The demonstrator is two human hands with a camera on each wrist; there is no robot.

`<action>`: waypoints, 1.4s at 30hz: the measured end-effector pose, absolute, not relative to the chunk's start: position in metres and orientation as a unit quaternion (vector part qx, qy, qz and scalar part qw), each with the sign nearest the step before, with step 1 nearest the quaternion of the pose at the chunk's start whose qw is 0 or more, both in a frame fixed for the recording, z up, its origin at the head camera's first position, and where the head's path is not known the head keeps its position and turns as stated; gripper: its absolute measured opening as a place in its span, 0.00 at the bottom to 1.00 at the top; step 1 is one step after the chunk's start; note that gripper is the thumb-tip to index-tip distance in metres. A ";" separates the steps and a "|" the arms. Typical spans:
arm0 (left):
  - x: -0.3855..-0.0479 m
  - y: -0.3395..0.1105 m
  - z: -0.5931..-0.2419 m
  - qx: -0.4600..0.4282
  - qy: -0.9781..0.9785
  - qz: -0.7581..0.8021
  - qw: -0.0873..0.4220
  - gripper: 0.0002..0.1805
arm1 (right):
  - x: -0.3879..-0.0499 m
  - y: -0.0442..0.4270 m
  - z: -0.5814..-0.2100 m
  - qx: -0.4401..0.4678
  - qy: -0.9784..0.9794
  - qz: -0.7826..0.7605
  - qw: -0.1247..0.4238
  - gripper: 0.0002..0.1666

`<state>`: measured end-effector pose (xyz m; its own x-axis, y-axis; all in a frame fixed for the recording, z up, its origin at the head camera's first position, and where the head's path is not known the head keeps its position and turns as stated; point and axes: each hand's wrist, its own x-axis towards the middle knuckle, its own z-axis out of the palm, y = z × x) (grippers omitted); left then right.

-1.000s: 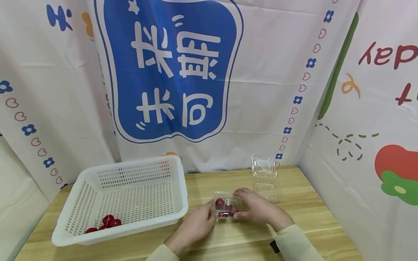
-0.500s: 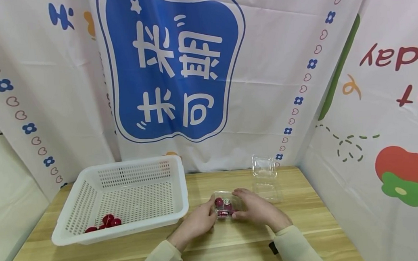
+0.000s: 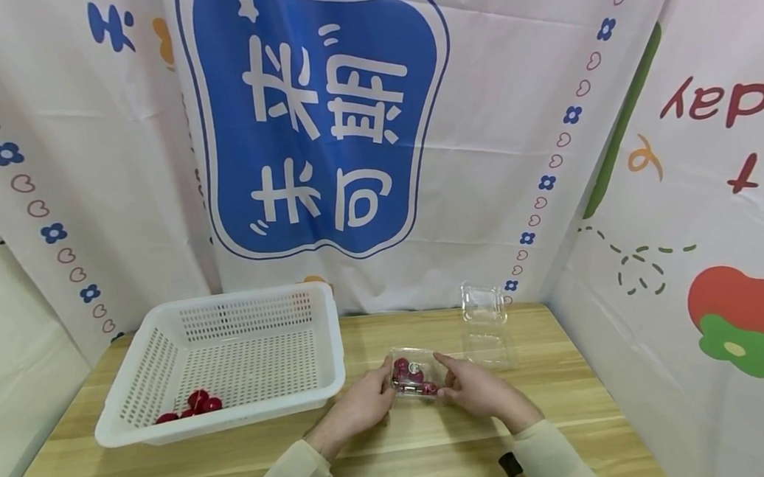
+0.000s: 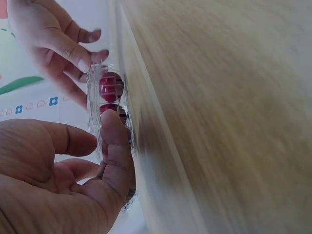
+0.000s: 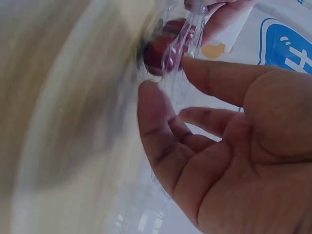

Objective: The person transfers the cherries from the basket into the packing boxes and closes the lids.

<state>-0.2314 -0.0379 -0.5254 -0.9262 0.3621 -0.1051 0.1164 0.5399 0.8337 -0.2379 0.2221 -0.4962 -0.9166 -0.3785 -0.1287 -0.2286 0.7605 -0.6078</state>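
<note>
In the head view a clear plastic clamshell box [image 3: 425,358] with several dark red round fruits [image 3: 407,370] in it sits at the middle of the table, its lid lying over the fruits. My left hand [image 3: 359,404] grips the left side. Opposite it, my right hand [image 3: 480,388] holds the right side by thumb and fingers. In the left wrist view a fingertip presses the wall of the clamshell box [image 4: 92,105] beside the fruits [image 4: 111,87]. From the right wrist, the thumb and a finger meet the near end of the box [image 5: 171,80].
A white perforated basket [image 3: 268,412] stands on the left, several red fruits [image 3: 198,400] in its front corner. A second clear clamshell box [image 3: 483,307] stands with its lid up at the back right of the wooden table [image 3: 430,457]. Printed curtains [image 3: 513,111] enclose the table.
My right hand has shifted slightly right along the clamshell box, uncovering more of its right end. The fruits inside have spread a little to the right. The left hand keeps its hold.
</note>
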 end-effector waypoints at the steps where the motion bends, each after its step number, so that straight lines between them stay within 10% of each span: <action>1: -0.231 -0.038 -0.525 0.140 0.867 0.458 0.133 0.41 | -0.238 0.223 -0.497 -0.162 0.922 -0.325 0.135 0.50; 42: -0.236 -0.037 -0.529 0.110 0.873 0.461 0.111 0.43 | -0.243 0.205 -0.526 0.026 0.732 -0.648 0.209 0.44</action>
<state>-0.2361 -0.0371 -0.5286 -0.9511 0.2949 -0.0914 0.0906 0.5497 0.8304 -0.2426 0.2049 -0.5263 -0.9114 -0.2324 -0.3396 0.3093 0.1577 -0.9378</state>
